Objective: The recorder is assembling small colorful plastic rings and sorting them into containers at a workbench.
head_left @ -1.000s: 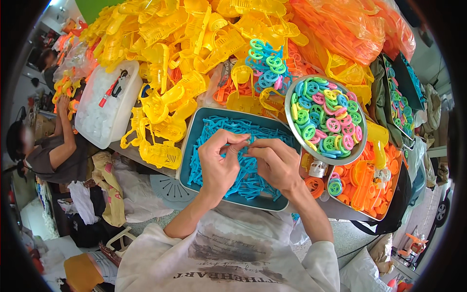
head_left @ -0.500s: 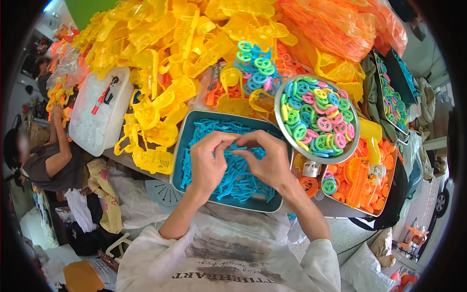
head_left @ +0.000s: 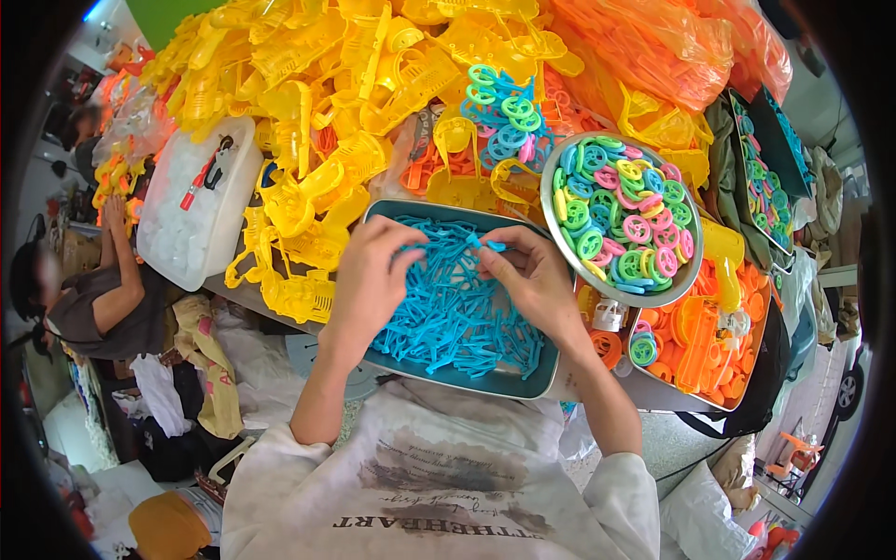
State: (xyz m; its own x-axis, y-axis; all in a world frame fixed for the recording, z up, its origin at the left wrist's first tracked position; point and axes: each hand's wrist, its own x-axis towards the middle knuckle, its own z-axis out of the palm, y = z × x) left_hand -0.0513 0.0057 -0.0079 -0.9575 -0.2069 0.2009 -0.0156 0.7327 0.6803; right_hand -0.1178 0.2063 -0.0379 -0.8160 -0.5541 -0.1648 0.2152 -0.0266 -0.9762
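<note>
Over a dark teal tray [head_left: 448,371] heaped with thin blue plastic pieces [head_left: 448,322], both my hands are at work. My right hand [head_left: 539,280] pinches a small blue plastic piece [head_left: 478,245] between thumb and fingertips, above the tray's far right part. My left hand [head_left: 369,275] hovers at the tray's left side with its fingers curved and apart, and I see nothing between them. The fingertips of the left hand are near the blue pieces; whether they touch any, I cannot tell.
Right of the tray stands a metal bowl [head_left: 686,280] of coloured plastic wheels, beside a box of orange parts [head_left: 686,359]. Yellow plastic parts [head_left: 327,93] pile up behind. A white tub [head_left: 187,233] is at left, with another person [head_left: 103,299] beyond.
My hands, together over the tray before, have moved apart. The left has gone left and its fingers have opened; the right keeps its pinch, with a blue piece now showing.
</note>
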